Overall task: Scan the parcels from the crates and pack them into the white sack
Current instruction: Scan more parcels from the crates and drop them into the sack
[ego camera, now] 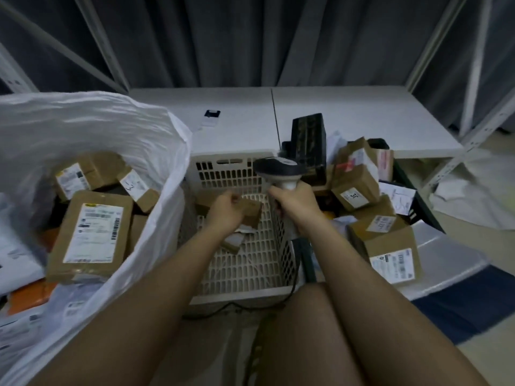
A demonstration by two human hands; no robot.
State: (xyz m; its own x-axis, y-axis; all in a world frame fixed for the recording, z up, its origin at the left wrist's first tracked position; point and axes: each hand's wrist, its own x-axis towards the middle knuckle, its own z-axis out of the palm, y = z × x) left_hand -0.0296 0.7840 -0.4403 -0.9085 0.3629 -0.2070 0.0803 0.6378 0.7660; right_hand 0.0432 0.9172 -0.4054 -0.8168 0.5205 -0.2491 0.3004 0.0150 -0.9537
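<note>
Left hand [227, 208] fingers curled round parcel [249, 211] over white crate [245, 263]. Right hand [296, 203] fingers wrapped round scanner [280, 169]. Sack [92, 121] left, boxes inside.

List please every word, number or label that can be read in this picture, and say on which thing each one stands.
"3Г" or similar, handwritten, uncertain: white label on a small brown box in the right crate.
Handwritten digits, not legible: label on the box below.
Printed shipping labels on the large flat parcel in the white sack and on the box at right: too blurred.
Scanner sticker: too small.
</note>
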